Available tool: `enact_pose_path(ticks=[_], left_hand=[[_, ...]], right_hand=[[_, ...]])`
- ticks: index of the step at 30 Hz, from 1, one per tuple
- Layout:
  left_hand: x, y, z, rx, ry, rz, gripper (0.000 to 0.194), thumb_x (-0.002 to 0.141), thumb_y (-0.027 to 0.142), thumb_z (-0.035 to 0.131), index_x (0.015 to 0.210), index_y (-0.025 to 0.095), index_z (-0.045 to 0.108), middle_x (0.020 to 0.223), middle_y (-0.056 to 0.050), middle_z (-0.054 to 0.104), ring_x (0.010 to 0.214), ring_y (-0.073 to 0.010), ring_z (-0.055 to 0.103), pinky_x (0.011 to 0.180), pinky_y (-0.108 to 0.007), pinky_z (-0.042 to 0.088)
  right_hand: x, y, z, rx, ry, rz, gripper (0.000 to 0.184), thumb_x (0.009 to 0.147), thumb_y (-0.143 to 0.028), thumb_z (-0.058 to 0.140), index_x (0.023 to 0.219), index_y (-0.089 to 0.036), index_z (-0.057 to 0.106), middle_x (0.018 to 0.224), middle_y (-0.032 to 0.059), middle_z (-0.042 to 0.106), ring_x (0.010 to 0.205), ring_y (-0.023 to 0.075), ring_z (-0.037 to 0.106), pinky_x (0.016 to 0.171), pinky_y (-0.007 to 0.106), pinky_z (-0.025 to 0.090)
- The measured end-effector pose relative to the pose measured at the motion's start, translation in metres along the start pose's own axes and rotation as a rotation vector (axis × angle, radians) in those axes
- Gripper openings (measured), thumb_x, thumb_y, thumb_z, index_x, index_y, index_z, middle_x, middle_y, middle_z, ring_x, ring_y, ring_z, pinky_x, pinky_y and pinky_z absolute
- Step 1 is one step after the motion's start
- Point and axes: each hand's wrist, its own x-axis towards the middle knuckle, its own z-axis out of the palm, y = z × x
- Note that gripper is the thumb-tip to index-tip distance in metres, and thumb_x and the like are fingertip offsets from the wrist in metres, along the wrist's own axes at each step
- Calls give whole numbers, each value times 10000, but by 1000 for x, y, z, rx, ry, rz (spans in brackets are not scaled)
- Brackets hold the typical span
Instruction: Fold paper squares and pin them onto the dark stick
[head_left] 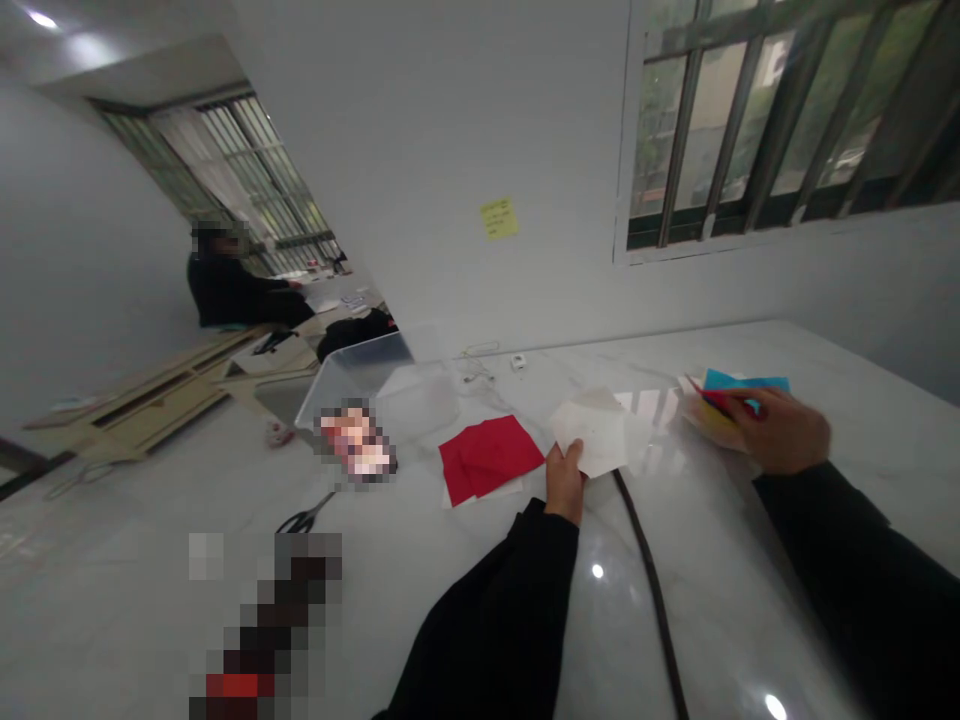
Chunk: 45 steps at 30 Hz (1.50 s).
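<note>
My left hand [564,482] pinches the lower corner of a white sheet of paper [596,436] just above the glossy white table [750,600]. To its left a folded red paper [487,455] lies flat on the table. My right hand [784,430] rests closed on a small stack of coloured papers [739,392], with blue, red and yellowish sheets showing under the fingers. Both arms wear black sleeves.
A clear plastic box [375,385] stands at the table's far left, with black scissors [304,518] lying in front of it. A dark cord [652,590] runs across the table between my arms. A seated person [232,290] works at another table far left. A yellow note [499,217] sticks to the wall.
</note>
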Motion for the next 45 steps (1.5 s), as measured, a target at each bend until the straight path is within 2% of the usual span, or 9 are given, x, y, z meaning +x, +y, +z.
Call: enact_pose_path(ticks=[4,8,15,19,24,30,37,41,45], left_hand=[[-2,-1,0,8,-11,13,412,717,268,754,1095,120,681,1163,-158,705,1089,-272,664,1006,-404,480],[-4,0,1,1,-22,-13,414,703,282,765,1073,114,684,1133,-155,714,1034,-264,681,966,-395,501],[-5,1,3,10,-38,-20,379,686,269,761,1026,118,691,1066,-136,732,960,-243,693,908,-363,518],[-5,0,3,43,-48,-29,378,693,275,747,1029,111,694,1033,-139,736,908,-239,700,868,-358,523],[-6,-1,2,196,-52,25,320,726,299,707,987,112,710,970,-121,744,833,-221,689,791,-330,518],[-8,-2,0,500,-220,-15,266,730,354,718,810,100,705,719,-53,685,624,-154,585,579,-254,430],[-11,12,6,149,-249,-206,556,775,613,621,1005,110,679,862,-100,681,623,-172,622,600,-308,501],[-13,19,7,84,-352,-257,597,769,517,652,1249,163,611,1080,-133,680,710,-187,679,676,-314,513],[-12,13,7,186,-357,-201,623,707,406,762,1255,161,597,993,-100,691,671,-157,657,669,-295,505]], right_hand=[[9,-5,-17,33,261,-3,247,904,-368,608,987,-196,765,955,100,729,712,198,623,643,313,461],[11,0,-20,106,329,-103,171,895,-276,616,951,-209,763,994,91,734,862,239,667,773,361,508],[7,22,8,-113,12,-188,256,937,-269,509,893,-223,757,970,83,750,921,250,642,839,393,418],[1,30,16,-93,-178,-86,215,884,-302,552,895,-221,751,934,103,734,830,271,639,704,374,427],[-12,-6,18,236,-158,94,368,868,-520,589,1002,-205,724,1021,130,714,879,289,663,773,404,504],[-44,-71,24,774,-612,339,487,799,-587,669,1083,-192,694,958,75,749,781,234,701,628,304,561],[-68,-75,40,1044,-535,878,465,692,-475,807,1042,-205,664,841,61,772,653,257,728,542,337,593],[-67,-71,44,1169,-469,906,457,686,-447,811,1038,-190,675,880,82,770,729,268,738,608,357,614],[-67,-75,44,1201,-494,864,441,685,-436,815,1020,-184,680,934,101,772,792,290,743,674,391,623]])
